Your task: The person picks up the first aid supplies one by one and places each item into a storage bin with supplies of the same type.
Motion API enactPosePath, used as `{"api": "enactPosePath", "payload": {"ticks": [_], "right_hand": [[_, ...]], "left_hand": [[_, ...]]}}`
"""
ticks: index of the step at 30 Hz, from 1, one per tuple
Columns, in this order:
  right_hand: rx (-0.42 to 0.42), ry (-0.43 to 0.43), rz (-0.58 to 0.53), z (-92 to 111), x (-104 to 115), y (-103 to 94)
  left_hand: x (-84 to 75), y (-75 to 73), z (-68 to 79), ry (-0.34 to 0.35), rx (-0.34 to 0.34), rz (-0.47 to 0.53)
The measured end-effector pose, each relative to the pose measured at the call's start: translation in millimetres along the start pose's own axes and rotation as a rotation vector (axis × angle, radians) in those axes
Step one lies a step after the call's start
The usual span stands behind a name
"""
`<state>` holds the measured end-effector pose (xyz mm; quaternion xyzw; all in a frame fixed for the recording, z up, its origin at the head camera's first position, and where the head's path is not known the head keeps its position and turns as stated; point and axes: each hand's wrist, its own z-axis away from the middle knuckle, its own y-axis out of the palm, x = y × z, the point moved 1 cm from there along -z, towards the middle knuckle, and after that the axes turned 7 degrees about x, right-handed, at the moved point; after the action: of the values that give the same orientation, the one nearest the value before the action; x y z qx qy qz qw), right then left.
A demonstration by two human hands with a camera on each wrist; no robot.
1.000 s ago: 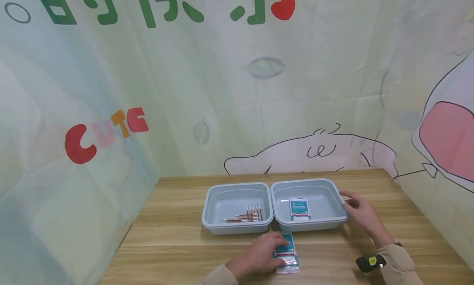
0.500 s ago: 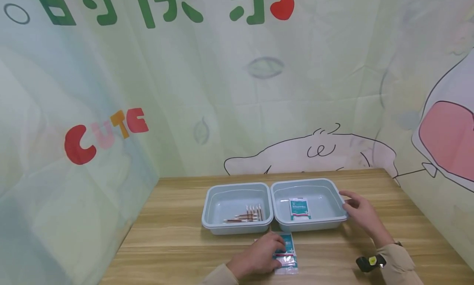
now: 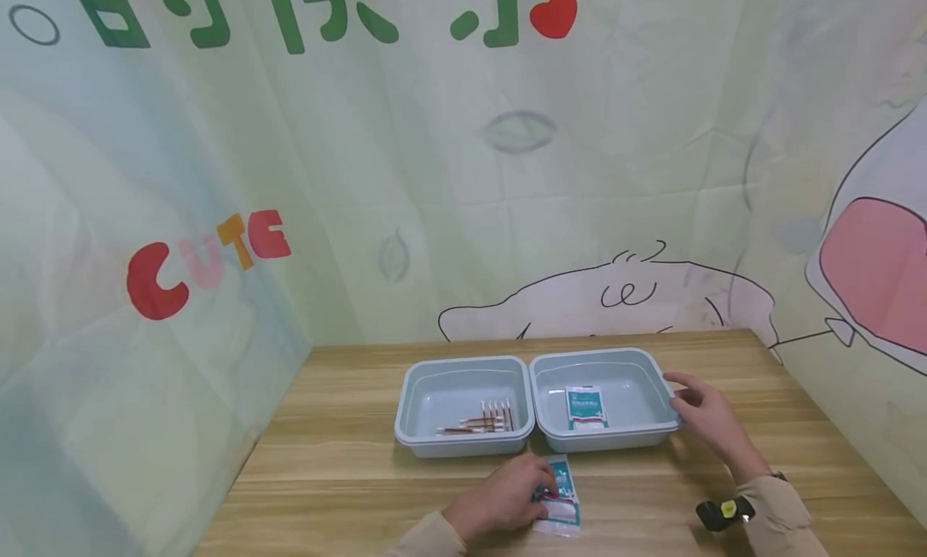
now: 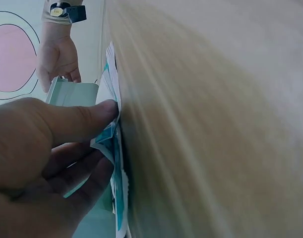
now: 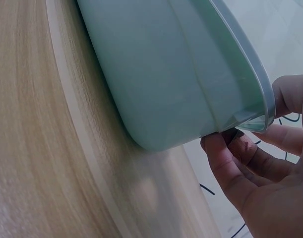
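Observation:
In the head view my left hand (image 3: pixel 503 494) pinches a teal-and-white sachet (image 3: pixel 563 484) by its left side, on the table in front of the trays. The left wrist view shows the thumb and fingers bending the sachet (image 4: pixel 116 144), whose edge looks layered; whether more than one lies there I cannot tell. My right hand (image 3: pixel 713 424) holds the right end of the right light-blue tray (image 3: pixel 615 442), with fingers at its rim and under it in the right wrist view. Inside that tray lies another teal-and-white sachet (image 3: pixel 586 408).
A second light-blue tray (image 3: pixel 434 442) stands directly left of the first, with several brown-shafted cotton swabs (image 3: pixel 487 420) in it. Both are on a wooden table (image 3: pixel 326 476). A printed curtain (image 3: pixel 434 179) hangs behind the table. A black device (image 3: pixel 724 514) is at the right wrist.
My left fingers have slid slightly left and curled in on the sachet, which has shifted and tilted a little. The right hand and both trays stay where they were.

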<state>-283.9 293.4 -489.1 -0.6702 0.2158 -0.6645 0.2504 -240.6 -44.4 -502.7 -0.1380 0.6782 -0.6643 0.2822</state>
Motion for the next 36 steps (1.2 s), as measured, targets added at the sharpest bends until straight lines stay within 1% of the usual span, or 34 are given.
{"api": "enactPosePath", "payload": {"ticks": [2,5,10,18,23,27,31,36], "right_hand": [[0.001,0.003,-0.001,-0.1,0.3,0.0],[0.003,0.004,-0.004,-0.2,0.9,-0.1],[0.004,0.004,-0.005,0.2,1.0,-0.2],[0.002,0.002,-0.006,0.8,0.5,0.1],[0.0,-0.002,-0.004,1.1,1.3,0.3],[0.0,0.001,-0.008,1.3,2.5,0.4],[0.006,0.012,-0.012,1.5,3.5,0.4],[0.014,0.02,-0.012,1.8,3.6,0.4]], "left_hand": [[1.0,0.2,0.0,0.026,-0.022,-0.024],[1.9,0.5,0.7,0.048,-0.046,-0.034],[0.7,0.1,3.5,0.079,-0.074,-0.023],[-0.9,-4.2,5.9,0.126,-0.066,0.017],[-0.9,-4.6,6.8,0.124,-0.063,0.034],[-1.1,-5.6,7.6,0.101,-0.05,0.069],[-0.4,-6.2,7.6,0.099,-0.042,0.084],[0.2,-8.3,9.0,0.097,-0.054,0.11]]}}
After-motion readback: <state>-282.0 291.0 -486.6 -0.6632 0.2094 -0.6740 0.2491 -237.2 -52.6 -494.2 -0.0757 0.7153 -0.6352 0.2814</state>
